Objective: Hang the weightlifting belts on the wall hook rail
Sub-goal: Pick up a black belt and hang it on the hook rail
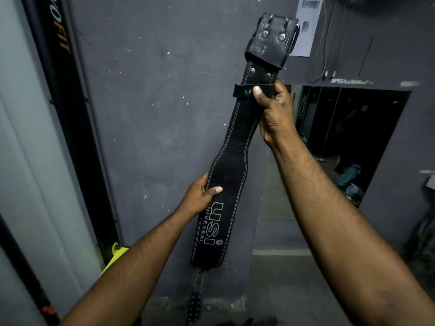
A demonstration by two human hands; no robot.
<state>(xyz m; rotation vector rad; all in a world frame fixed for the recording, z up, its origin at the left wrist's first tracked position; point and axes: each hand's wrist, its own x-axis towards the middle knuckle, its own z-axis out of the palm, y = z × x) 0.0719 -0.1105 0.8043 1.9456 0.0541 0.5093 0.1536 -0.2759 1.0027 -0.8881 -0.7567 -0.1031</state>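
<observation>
Head view: black white-stitched USI belt (231, 165), buckle up, in left hand (199, 196) and right hand (275, 112) grasp.

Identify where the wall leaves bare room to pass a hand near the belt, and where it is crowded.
Free: grey wall between the black post and the belt, above the left hand. Crowded: upper right, with paper sheet, cables and dark opening by the right hand.

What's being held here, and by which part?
One black weightlifting belt, in both hands: the right hand grips the narrow strap just below the buckle end, the left hand the edge of the wide back section.
</observation>
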